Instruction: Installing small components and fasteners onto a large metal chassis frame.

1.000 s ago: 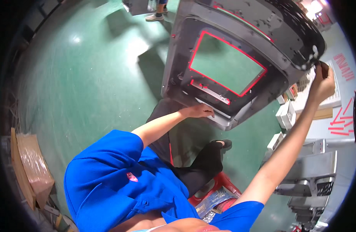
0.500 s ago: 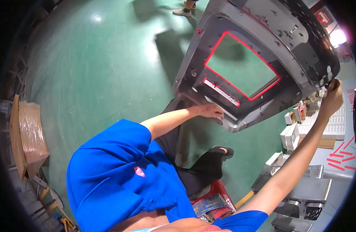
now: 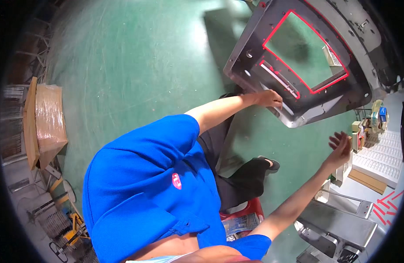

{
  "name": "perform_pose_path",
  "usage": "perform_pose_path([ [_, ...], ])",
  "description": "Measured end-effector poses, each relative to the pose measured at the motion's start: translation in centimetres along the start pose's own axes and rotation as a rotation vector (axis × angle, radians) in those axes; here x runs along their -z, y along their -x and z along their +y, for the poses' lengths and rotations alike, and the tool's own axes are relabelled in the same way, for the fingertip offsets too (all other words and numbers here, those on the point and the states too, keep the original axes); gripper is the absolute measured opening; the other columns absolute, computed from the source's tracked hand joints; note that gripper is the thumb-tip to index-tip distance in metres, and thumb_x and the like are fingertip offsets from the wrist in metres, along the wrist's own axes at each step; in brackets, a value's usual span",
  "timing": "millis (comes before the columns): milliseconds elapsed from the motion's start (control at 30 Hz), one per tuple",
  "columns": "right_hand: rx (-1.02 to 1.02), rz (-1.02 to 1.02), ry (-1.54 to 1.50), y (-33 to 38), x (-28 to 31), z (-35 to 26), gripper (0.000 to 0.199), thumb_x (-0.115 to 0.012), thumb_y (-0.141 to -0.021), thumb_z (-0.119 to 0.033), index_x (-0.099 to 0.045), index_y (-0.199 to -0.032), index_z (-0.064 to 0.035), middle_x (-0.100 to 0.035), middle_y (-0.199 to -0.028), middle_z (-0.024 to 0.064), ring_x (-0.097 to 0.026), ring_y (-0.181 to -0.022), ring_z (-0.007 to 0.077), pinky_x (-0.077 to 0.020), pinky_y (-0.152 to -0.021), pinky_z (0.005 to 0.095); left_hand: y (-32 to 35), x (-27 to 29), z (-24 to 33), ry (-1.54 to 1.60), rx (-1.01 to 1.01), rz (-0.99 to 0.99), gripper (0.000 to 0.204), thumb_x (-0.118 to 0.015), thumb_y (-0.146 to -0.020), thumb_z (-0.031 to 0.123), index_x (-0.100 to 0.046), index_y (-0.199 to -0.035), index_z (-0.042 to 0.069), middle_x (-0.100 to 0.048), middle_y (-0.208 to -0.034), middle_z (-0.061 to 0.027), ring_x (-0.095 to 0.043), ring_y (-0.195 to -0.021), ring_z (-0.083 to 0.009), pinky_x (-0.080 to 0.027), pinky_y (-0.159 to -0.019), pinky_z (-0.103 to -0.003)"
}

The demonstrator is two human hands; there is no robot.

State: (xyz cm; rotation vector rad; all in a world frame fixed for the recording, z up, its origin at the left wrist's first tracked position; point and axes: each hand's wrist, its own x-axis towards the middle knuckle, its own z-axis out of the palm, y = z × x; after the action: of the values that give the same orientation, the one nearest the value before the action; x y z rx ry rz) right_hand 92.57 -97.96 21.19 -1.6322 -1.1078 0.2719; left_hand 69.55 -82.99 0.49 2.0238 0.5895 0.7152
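A large dark grey moulded panel (image 3: 250,72) stands tilted ahead of me, with a window-like opening framed by a red strip (image 3: 278,65). Below that opening, a narrow white slot piece (image 3: 278,79) has red ends. My left hand (image 3: 270,100) is closed on the panel's near lower edge, its fingertips partly hidden. Off to the right, clear of the panel, my right hand (image 3: 341,148) has its fingers apart and holds nothing. It is nearest to the small boxes at the side table.
On the right, a table holds white trays (image 3: 377,158), a cardboard strip (image 3: 367,181) and red strips (image 3: 384,208). Grey metal parts (image 3: 342,223) stand nearer. A red stool (image 3: 254,208) is close to my legs. Film-wrapped boards (image 3: 51,120) stand far left.
My right hand has let go of the panel's right side and come down toward me, its fingers now spread. The left hand stays on the lower edge. The view has shifted.
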Motion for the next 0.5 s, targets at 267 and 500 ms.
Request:
perform_pose_path([
  [267,-0.221,-0.151,-0.144,15.6,0.7,4.5,0.021,-0.049,-0.094,-0.016,-0.06,-0.094,0.0016,-0.064,-0.078,0.0087,-0.062,-0.061,0.0124,-0.0464,-0.051,0.0218,-0.1,-0.6,1.1,0.02,0.111,0.103,0.023,-0.053,-0.08,0.027,-0.071,-0.086,0.013,-0.067,-0.083,-0.009,-0.063,-0.077,-0.0231,-0.048,-0.071,-0.035],
  [500,-0.298,-0.215,-0.227,21.2,-0.1,4.0,0.014,-0.054,-0.091,-0.011,-0.06,-0.092,0.0009,-0.064,-0.076,0.0075,-0.06,-0.059,0.0112,-0.0464,-0.052,0.0214,-0.2,-0.3,-0.1,0.042,0.162,0.184,0.022,-0.055,-0.08,0.025,-0.071,-0.086,0.011,-0.065,-0.076,-0.0072,-0.061,-0.07,-0.0187,-0.047,-0.067,-0.033],
])
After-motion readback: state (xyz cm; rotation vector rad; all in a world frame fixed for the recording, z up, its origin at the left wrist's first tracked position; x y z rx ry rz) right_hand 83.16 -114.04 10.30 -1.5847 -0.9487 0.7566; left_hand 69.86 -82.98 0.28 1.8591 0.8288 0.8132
